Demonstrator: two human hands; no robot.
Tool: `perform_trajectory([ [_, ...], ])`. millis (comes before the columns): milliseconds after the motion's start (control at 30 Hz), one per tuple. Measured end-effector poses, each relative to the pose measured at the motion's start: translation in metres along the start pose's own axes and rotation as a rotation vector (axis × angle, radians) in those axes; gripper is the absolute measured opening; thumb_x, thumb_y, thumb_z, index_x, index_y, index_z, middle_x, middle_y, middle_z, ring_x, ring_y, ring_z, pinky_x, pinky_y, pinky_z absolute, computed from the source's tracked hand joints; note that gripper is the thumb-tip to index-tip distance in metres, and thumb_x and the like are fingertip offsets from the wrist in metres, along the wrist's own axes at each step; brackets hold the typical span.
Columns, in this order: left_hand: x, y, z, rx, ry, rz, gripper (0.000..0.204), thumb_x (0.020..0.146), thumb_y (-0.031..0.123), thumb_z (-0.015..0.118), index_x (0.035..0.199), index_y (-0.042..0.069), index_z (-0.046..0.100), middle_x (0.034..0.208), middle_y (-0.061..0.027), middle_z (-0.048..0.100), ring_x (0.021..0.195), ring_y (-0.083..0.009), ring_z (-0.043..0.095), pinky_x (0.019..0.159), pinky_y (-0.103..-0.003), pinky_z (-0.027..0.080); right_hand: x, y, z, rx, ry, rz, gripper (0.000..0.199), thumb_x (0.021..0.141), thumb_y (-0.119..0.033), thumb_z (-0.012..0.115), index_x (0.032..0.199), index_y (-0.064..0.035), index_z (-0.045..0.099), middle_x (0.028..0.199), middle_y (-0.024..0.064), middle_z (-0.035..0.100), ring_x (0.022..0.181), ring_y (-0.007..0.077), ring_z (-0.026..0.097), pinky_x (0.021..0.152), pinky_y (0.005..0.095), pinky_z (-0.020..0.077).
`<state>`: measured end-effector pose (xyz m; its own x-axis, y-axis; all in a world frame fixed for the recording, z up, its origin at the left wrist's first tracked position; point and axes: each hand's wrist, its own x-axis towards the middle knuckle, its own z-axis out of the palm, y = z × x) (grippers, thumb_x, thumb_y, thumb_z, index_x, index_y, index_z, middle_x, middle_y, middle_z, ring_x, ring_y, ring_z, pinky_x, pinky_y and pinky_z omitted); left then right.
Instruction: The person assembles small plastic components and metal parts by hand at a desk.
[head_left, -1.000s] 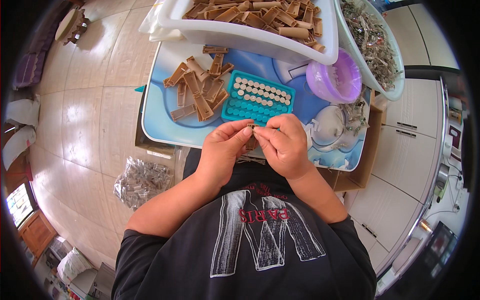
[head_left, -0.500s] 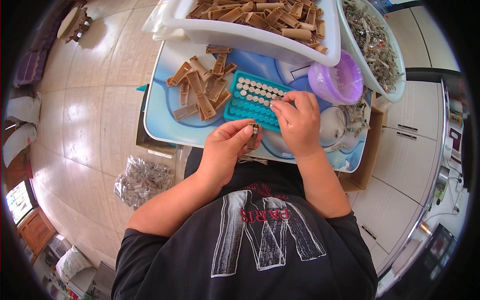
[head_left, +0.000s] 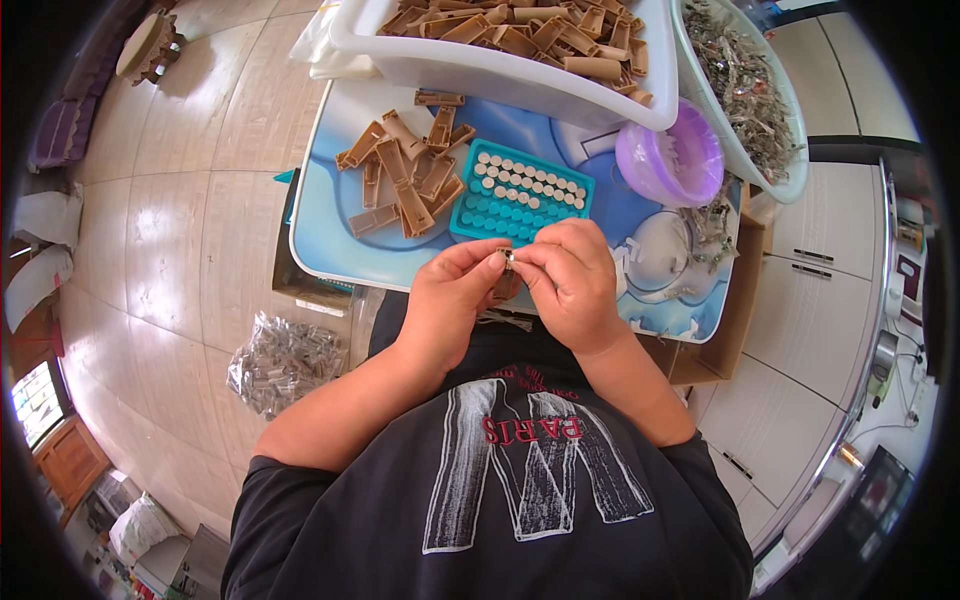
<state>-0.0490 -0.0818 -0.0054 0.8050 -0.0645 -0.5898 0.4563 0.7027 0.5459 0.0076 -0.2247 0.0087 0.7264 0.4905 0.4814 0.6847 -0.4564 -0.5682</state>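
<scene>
My left hand (head_left: 447, 298) is closed around a small brown plastic casing (head_left: 507, 287), held upright just off the table's front edge. The fingertips of my right hand (head_left: 572, 287) meet at the casing's upper end, pinching a small whitish round piece (head_left: 511, 257); my fingers partly hide it. Just beyond my hands lies a teal tray (head_left: 590, 190) with rows of round holes. White round pieces (head_left: 512, 168) fill its far rows, while the nearer holes show bare teal. Loose brown casings (head_left: 405, 190) are heaped left of the tray.
A white bin (head_left: 520, 82) full of brown casings stands at the back. Right of it are a lined purple basin (head_left: 640, 160) and a pale tub (head_left: 790, 185) of tangled grey parts. Metallic bits (head_left: 710, 240) lie at the table's right. A clear bag (head_left: 285, 365) rests on the floor.
My right hand has moved from the tray's right side toward me, bringing a white round piece to the casing. My left hand stays in nearly the same place, still holding the casing.
</scene>
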Motion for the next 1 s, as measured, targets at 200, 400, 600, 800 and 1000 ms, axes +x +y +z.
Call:
perform_trajectory([
  [200, -0.011, 0.000, 0.001, -0.011, 0.016, 0.064, 0.023, 0.090, 0.011, 0.057, 0.108, -0.003, 0.057, 0.090, -0.0070, 0.063, 0.078, -0.0124, 0.060, 0.071, -0.025, 0.049, -0.002, -0.010, 0.006, 0.017, -0.002, -0.009, 0.016, 0.065, 0.000, 0.069, 0.078, -0.0040, 0.060, 0.078, 0.0062, 0.056, 0.073, 0.0252, 0.054, 0.064, 0.0347, 0.0451],
  [400, -0.020, 0.006, -0.004, -0.020, 0.033, 0.111, 0.023, 0.089, 0.011, 0.059, 0.107, -0.001, 0.057, 0.094, -0.0066, 0.063, 0.080, -0.0125, 0.061, 0.075, -0.025, 0.050, -0.003, -0.017, 0.014, 0.013, -0.011, -0.055, 0.015, 0.068, 0.000, 0.066, 0.082, -0.0036, 0.061, 0.079, 0.0064, 0.057, 0.073, 0.0252, 0.054, 0.064, 0.0349, 0.0449],
  [600, -0.026, 0.010, -0.024, -0.027, 0.025, 0.126, 0.020, 0.090, 0.011, 0.058, 0.107, 0.001, 0.056, 0.094, -0.0061, 0.062, 0.082, -0.0137, 0.061, 0.076, -0.026, 0.051, 0.000, -0.026, 0.018, 0.349, -0.142, 0.088, 0.011, 0.076, -0.002, 0.064, 0.087, -0.0021, 0.061, 0.080, 0.0078, 0.058, 0.074, 0.0241, 0.054, 0.064, 0.0329, 0.0441],
  [800, -0.029, 0.011, -0.036, 0.011, -0.001, 0.166, 0.020, 0.092, 0.014, 0.055, 0.107, 0.001, 0.055, 0.094, -0.0064, 0.062, 0.080, -0.0132, 0.060, 0.074, -0.026, 0.050, 0.006, -0.032, 0.029, 0.410, -0.066, 0.234, 0.013, 0.075, -0.004, 0.066, 0.087, -0.0027, 0.061, 0.081, 0.0072, 0.057, 0.076, 0.0235, 0.054, 0.067, 0.0330, 0.0437],
  [1000, -0.033, 0.016, -0.035, 0.003, 0.087, 0.137, 0.023, 0.092, 0.015, 0.054, 0.110, 0.000, 0.054, 0.095, -0.0082, 0.061, 0.082, -0.0138, 0.060, 0.075, -0.027, 0.051, 0.042, -0.021, 0.046, -0.059, -0.146, -0.123, 0.020, 0.066, -0.009, 0.068, 0.085, -0.0078, 0.062, 0.081, 0.0043, 0.051, 0.077, 0.0226, 0.053, 0.066, 0.0345, 0.0434],
])
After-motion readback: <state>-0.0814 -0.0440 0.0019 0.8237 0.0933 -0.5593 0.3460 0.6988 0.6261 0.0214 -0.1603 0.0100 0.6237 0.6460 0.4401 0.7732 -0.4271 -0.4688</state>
